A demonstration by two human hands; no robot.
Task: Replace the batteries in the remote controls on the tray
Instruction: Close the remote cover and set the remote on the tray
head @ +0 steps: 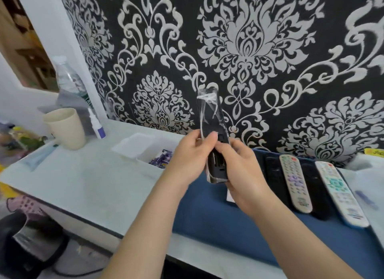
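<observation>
Head view: the left hand [190, 154] and right hand [246, 174] both grip a black, plastic-wrapped remote control [209, 116] raised above the blue tray [207, 216]. Its back faces the person, likely for battery access. The other remotes [295, 181] lie on the tray.

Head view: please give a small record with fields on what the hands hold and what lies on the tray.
held: black remote control in clear plastic wrap, raised above the dark blue tray
left hand: grips its middle
right hand: grips its lower end
on tray: black remote, beige remote with coloured buttons, another black remote, white remote with blue edge
beside tray: white plastic box of purple batteries
</observation>
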